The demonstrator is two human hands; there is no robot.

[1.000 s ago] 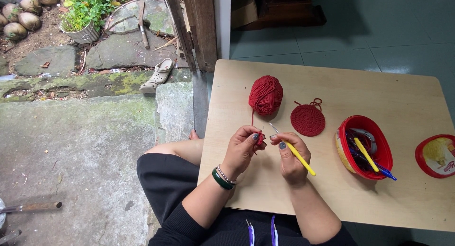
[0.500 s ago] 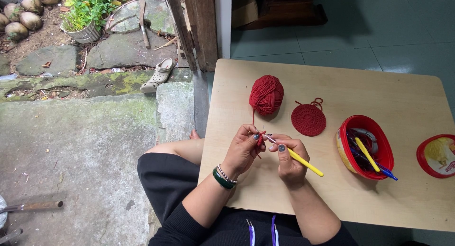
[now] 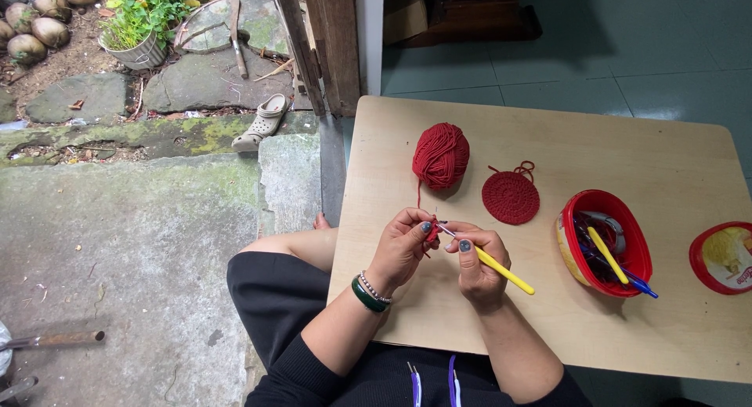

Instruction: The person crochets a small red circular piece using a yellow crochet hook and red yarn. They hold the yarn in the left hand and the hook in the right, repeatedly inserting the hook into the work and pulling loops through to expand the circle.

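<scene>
Yarn work, red (image 3: 432, 231), pinched low at counter's near-left area, between both hands; small and mostly hidden by fingers. Step judged in hand: forming a crochet stitch near start of a new piece; next move judged to call for steady thread tension from the left and a controlled hook turn from the right.

Far left, off counter: stone step (image 3: 141, 242), potted plant (image 3: 145, 19), sandal (image 3: 265, 121).

Left hand (image 3: 401, 249): closed narrow, thumb and fingertips clamped on red yarn work; beaded and green bracelets (image 3: 368, 289) at wrist. Thread (image 3: 418, 194) running up from it to red yarn ball (image 3: 441, 155) on counter (image 3: 674, 164).

Right hand (image 3: 476, 262): curled shut around crochet hook (image 3: 501, 270), yellow handle projecting rightward, metal tip meeting the yarn work at left fingertips.

Further right: finished red crochet disc (image 3: 511, 197) lying flat, just beside the ball; red tub (image 3: 603, 254) holding spare hooks, yellow and blue among them; red lid (image 3: 724, 258) at counter's right edge, well apart from both hands.
</scene>
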